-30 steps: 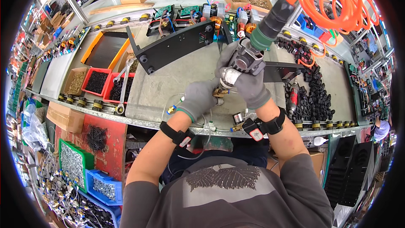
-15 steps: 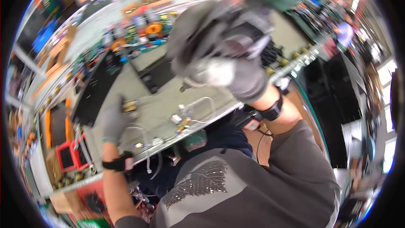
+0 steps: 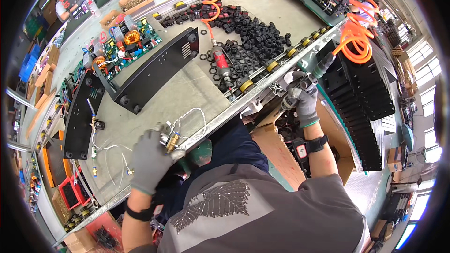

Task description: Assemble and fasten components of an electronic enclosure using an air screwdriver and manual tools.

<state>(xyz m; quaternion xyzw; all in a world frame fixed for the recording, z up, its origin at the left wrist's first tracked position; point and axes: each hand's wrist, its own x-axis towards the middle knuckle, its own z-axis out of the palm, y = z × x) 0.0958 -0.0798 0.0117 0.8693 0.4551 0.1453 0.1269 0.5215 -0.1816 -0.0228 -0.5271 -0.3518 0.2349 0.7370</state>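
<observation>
Brass fitting (image 3: 172, 142) pinched at tip of left grip (image 3: 151, 158), tool (image 3: 308, 83) clasped in right grip (image 3: 305, 105)

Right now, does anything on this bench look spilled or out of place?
The small black parts heaped loose on the bench look somewhat spilled, with a red tool lying among them; no damage stands out.

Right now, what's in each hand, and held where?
Right hand: the tool, by its grey body. Left hand: at the brass fitting; can't tell if gripped.
</observation>
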